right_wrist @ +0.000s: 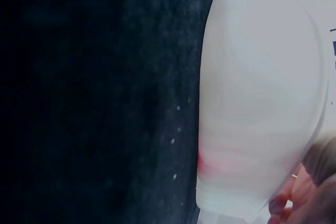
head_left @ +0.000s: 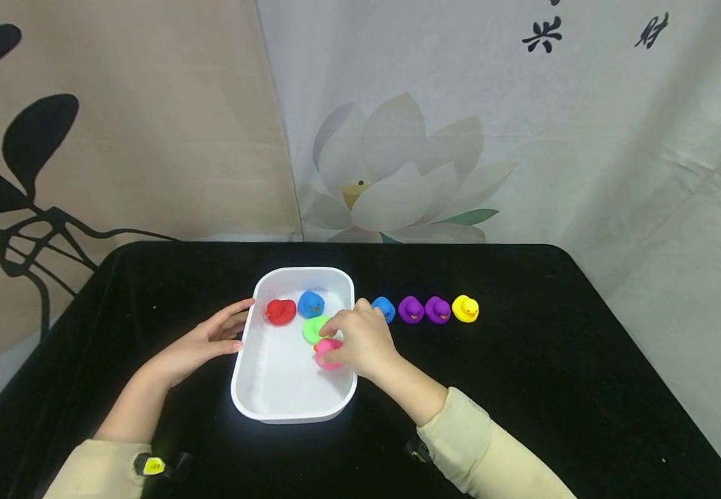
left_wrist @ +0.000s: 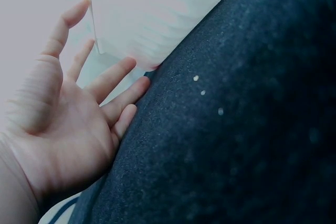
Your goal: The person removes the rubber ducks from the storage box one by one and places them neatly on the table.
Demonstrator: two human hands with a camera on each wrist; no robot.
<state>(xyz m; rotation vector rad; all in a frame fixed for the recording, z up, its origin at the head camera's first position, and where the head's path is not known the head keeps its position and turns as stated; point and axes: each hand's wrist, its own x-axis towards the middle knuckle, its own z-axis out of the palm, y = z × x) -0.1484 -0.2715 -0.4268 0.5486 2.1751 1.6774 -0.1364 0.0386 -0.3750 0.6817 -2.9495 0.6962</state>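
A white tray [head_left: 279, 398] lies on the black cloth in the head view. Inside it, a red rubber duck [head_left: 280, 312] and a blue rubber duck [head_left: 311, 303] sit toward the far end. Close below them is a green rubber duck [head_left: 314, 330], partly behind my right fingers. My right hand [head_left: 363, 339] reaches over the tray's right rim and pinches a pink rubber duck [head_left: 327, 353] between thumb and fingers. Along the tray's left side, my left hand [head_left: 210, 336] touches the wall with extended fingers; the left wrist view shows its palm [left_wrist: 73, 135] holding nothing.
Right of the tray, a second blue duck [head_left: 384, 309], partly covered by my right hand, begins a row. Two purple ducks [head_left: 411, 310] and a yellow duck [head_left: 465, 309] continue it. Behind the black-covered table [head_left: 522, 388] hangs a printed curtain [head_left: 210, 125].
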